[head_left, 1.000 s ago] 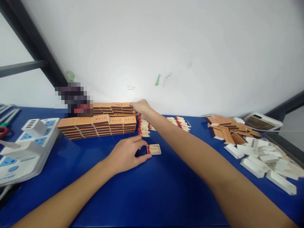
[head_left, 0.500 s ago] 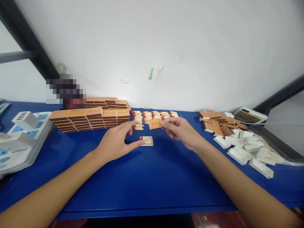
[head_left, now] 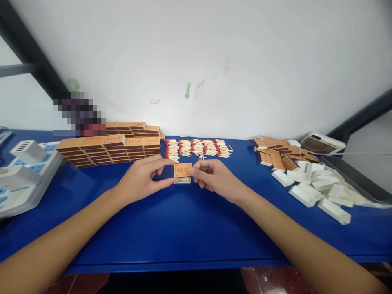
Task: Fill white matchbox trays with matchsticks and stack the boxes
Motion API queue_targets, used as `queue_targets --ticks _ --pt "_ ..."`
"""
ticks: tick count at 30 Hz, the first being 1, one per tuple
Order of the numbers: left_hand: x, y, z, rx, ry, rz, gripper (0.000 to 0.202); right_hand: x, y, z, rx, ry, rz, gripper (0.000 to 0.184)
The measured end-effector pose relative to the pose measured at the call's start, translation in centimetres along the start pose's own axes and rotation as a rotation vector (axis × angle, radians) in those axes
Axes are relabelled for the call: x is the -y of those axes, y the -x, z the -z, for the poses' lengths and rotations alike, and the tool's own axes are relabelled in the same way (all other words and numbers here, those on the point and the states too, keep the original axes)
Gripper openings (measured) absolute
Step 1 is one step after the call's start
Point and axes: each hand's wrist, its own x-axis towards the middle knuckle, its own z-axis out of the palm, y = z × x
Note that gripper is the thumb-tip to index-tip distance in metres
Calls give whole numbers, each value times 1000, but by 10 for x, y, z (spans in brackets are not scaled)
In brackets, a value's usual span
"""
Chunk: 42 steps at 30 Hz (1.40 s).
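An orange matchbox cover point(head_left: 181, 170) is pinched at its right end between the thumb and fingers of my right hand point(head_left: 214, 179). It hangs directly over a small white tray of matches point(head_left: 183, 180), and only the tray's near edge shows beneath it. My left hand point(head_left: 150, 173) closes on this matchbox from the left. Its index fingertip meets the cover's upper left corner, its thumb the lower left corner by the tray. Just behind lie rows of red-tipped matches point(head_left: 196, 148) in bundles.
Stacked matchboxes point(head_left: 107, 151) stand at the left, beside a white power strip point(head_left: 33, 179). To the right lie loose orange covers point(head_left: 277, 153) and a heap of white trays point(head_left: 318, 183). A phone-like object point(head_left: 323, 143) and a dark tray point(head_left: 358, 179) sit beyond them on the blue table point(head_left: 183, 232).
My right hand has brought the cover left and nearer, over the match-filled tray. The fingers of my left hand have drawn in from a wide spread to the cover's left end.
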Motion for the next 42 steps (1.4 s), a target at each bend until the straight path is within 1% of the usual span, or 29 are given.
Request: queue_targets --ticks 2,3,6,7,8,9,10,11,13,16,18,21,24,27,30,35,42 --pt "1 -1 1 4 3 -3 34 -2 -1 1 6 32 23 47" --pt "1 -2 1 1 3 0 34 -3 -1 2 -14 70 49 48" --pt "6 -3 5 -10 -3 26 34 -9 -2 9 -134 322 211 45" --pt "8 -4 6 -8 -6 44 35 -11 -2 12 -147 424 271 44" --pt "10 -4 8 -3 -8 62 35 -14 -2 14 -127 513 317 47" --pt "12 -4 8 6 -8 79 36 -16 -2 15 -80 581 343 52" --pt "14 -4 9 15 -3 95 37 -17 -1 16 -22 620 352 56" --pt "16 -3 9 25 5 110 38 -18 -1 16 26 639 355 56" --pt "17 -3 9 42 22 136 40 -19 0 14 57 654 357 46" --pt "18 -3 7 60 31 162 41 -18 -2 16 28 665 356 31" --pt "18 -3 6 68 27 169 40 -17 -4 23 19 671 355 30" --pt "20 -3 5 78 27 187 41 -15 -7 40 6 671 356 26" --pt "22 -2 6 73 31 207 44 -12 -9 55 -21 660 343 29" --pt "22 -2 7 66 45 203 45 -9 -8 60 -5 630 336 34" --pt "21 -3 7 86 90 199 44 -7 -6 58 29 593 332 35" --pt "18 -4 7 122 164 238 44 -7 -4 54 65 570 328 36" --pt "16 -4 7 132 222 226 43 -5 -1 51 64 548 320 37"
